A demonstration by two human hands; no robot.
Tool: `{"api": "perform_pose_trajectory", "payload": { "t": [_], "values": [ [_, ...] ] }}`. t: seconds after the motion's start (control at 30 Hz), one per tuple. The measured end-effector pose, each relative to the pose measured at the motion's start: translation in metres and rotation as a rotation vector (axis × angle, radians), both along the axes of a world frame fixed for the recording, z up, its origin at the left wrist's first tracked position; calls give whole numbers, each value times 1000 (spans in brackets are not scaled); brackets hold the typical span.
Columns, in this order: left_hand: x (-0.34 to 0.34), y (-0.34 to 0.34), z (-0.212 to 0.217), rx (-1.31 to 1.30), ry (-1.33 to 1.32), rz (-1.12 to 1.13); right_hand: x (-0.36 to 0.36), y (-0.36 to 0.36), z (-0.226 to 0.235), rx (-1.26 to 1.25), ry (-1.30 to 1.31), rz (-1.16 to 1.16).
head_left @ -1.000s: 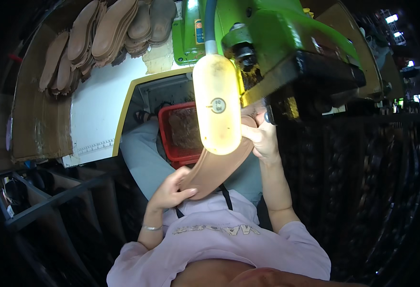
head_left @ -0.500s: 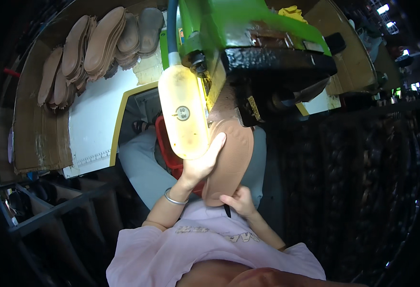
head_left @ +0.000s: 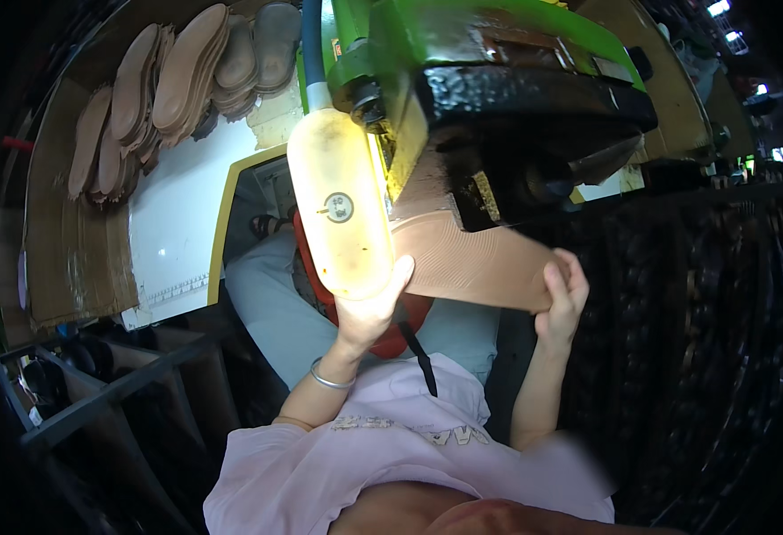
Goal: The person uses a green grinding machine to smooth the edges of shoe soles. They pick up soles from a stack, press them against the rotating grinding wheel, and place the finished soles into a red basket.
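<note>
A brown shoe sole with fine curved grooves lies crosswise between my two hands, under the head of a green and black machine. My left hand is closed on its left end, thumb on top; part of that hand sits behind a lit yellow lamp. At the right end, my right hand grips the sole with the fingers folded over its edge. The sole's far edge runs close beneath the machine's black part, and whether they touch I cannot tell.
Several stacks of brown and grey soles stand on the white table inside a cardboard box wall. A red container is between my knees. Dark divided shelving stands at the lower left.
The sole has turned from nearly lengthwise to crosswise. My right hand has swung out to the right and away from my body with its end, while my left hand stays near the lamp.
</note>
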State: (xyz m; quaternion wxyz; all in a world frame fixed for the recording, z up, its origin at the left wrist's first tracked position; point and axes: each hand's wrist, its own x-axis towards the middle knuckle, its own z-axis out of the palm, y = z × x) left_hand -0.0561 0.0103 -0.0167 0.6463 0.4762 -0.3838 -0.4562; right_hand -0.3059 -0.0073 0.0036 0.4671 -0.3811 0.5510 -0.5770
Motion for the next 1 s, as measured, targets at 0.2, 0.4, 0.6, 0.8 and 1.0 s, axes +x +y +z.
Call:
{"api": "perform_pose_trajectory", "payload": {
  "t": [0.2, 0.4, 0.6, 0.8, 1.0],
  "values": [
    [20, 2, 2, 47, 14, -111, 11, -67, 25, -27, -6, 188],
    [43, 10, 15, 35, 58, -27, 43, -86, 25, -33, -209, 377],
    [94, 33, 12, 55, 90, 25, 78, -74, 15, -103, -216, 536],
    [123, 73, -9, 168, 189, 26, 99, -61, 6, -113, 169, 658],
    [91, 113, -26, 315, 327, -240, 113, -68, 13, 32, 93, 732]
  ]
}}
